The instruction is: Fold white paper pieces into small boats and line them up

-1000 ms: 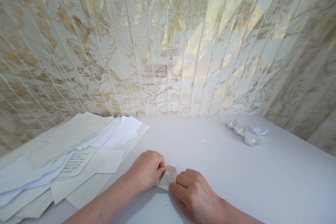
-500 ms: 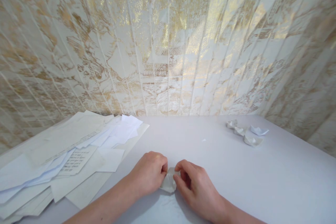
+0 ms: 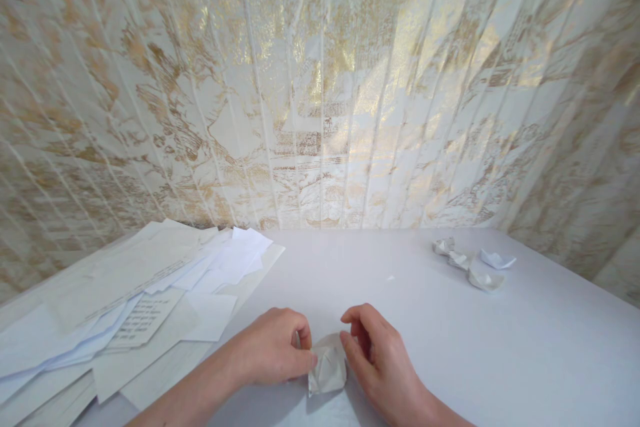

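A small folded piece of grey-white paper (image 3: 328, 368) sits low in the head view between my two hands. My left hand (image 3: 277, 347) holds its left edge, the thumb on top and the fingers curled beneath or behind. At the paper's upper right corner is my right hand (image 3: 377, 353), thumb and index finger curved and apart. Its thumb tip lies beside the corner; whether it touches the paper I cannot tell. The paper looks creased, with folded layers in its middle.
Loose paper sheets (image 3: 150, 353), some printed, are heaped on the left of the white table (image 3: 530, 360). Several small folded paper boats (image 3: 486, 279) stand at the far right. A tiny paper scrap (image 3: 390, 278) lies beyond my hands. A patterned curtain (image 3: 320, 113) hangs behind.
The folded paper now shows flatter and more of it is visible. My left thumb has shifted to its left edge, and my right fingers have spread slightly away. The view tilted slightly.
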Demonstrator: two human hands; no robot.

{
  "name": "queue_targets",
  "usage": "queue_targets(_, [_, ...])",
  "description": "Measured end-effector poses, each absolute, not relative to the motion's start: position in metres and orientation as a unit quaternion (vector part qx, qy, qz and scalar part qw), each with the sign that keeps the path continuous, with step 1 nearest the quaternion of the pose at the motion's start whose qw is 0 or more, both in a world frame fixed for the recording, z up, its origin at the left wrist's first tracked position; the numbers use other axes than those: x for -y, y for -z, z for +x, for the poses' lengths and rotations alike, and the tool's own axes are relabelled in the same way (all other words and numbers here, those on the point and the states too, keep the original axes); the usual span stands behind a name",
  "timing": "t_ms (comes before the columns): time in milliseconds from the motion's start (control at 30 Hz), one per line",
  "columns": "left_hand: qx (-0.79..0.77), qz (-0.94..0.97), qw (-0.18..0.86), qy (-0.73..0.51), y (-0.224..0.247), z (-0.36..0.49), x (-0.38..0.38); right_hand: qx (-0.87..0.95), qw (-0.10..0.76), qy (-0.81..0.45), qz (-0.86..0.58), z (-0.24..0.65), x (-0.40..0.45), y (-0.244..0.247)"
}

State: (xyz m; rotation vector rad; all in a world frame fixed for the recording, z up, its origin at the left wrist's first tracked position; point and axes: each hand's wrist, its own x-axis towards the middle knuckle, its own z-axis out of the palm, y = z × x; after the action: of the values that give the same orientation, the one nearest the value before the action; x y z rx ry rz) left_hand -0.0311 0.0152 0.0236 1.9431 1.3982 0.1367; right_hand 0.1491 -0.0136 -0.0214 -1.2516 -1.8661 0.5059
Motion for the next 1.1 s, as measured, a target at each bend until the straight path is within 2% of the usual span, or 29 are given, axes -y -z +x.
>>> queue_targets(333, [-0.552,0.741,0.359,-0.13,-0.013,-0.023,-0.019,0.743,0.356,-0.249,-0.509,0.147,0.013,0.016])
queue_targets(633, [-0.457,0.75,0.447,-0.167,-0.019,-0.027,-0.012,0.658,0.392,-0.268,-0.585,0.151,0.011,0.014])
queue_targets(900, [-0.441,0.784,0.357,-0.253,-0.01,-0.021,-0.014,0.637,0.365,-0.304,-0.607,0.153,0.009,0.014])
queue_targets(1100, [-0.423,0.797,0.344,-0.26,-0.005,-0.025,-0.021,0.694,0.384,-0.287,-0.536,0.156,0.01,0.012])
